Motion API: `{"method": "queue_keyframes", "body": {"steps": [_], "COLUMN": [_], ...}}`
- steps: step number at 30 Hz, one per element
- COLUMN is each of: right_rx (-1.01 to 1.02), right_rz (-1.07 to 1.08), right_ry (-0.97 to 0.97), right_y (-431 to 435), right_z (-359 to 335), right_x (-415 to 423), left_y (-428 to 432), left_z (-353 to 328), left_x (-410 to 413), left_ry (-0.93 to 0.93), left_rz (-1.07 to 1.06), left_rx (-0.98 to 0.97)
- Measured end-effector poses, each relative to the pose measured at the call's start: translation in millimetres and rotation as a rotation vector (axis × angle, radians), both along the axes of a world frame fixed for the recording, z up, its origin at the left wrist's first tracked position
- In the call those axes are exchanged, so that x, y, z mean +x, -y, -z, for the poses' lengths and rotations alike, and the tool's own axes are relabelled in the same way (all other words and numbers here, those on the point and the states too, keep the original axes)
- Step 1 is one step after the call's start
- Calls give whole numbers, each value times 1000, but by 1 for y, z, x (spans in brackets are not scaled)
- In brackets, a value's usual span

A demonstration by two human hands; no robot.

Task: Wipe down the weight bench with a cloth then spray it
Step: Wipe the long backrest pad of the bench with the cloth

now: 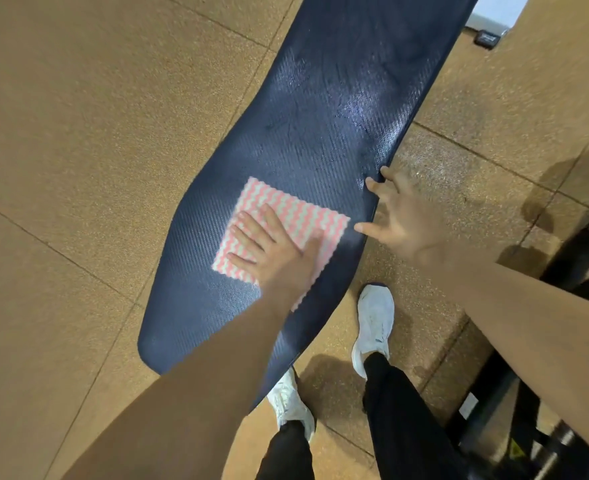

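The long dark-blue textured padded worktop (306,140) runs lower left to upper right. The left hand (268,251), fingers spread, presses a pink-and-white zigzag cloth (296,213) flat; the right hand (395,216), fingers splayed, touches its edge.

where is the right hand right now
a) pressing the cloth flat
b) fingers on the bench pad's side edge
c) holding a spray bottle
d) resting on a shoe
b: the right hand is spread at the bench pad edge, while the left hand presses the pink and white cloth.
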State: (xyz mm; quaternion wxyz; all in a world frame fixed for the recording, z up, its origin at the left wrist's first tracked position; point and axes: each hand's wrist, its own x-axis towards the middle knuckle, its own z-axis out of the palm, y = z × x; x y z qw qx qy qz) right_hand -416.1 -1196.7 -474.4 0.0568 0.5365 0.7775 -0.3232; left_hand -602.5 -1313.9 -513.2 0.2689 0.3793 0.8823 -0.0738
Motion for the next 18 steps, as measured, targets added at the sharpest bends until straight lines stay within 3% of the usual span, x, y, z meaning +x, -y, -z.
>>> {"method": "queue_keyframes", "body": {"steps": [7, 18], "right_rx": [167, 101], "right_rz": [-194, -191], "right_ry": [108, 149], "right_y": [-29, -47], "right_z": [-3, 3], "right_x": [-6, -9], "left_y": [-61, -69], "left_z": [-6, -1], "left_x": [-77, -92], "left_ry": [80, 45], "left_rz": [-236, -202], "left_rx": [-12, 14]}}
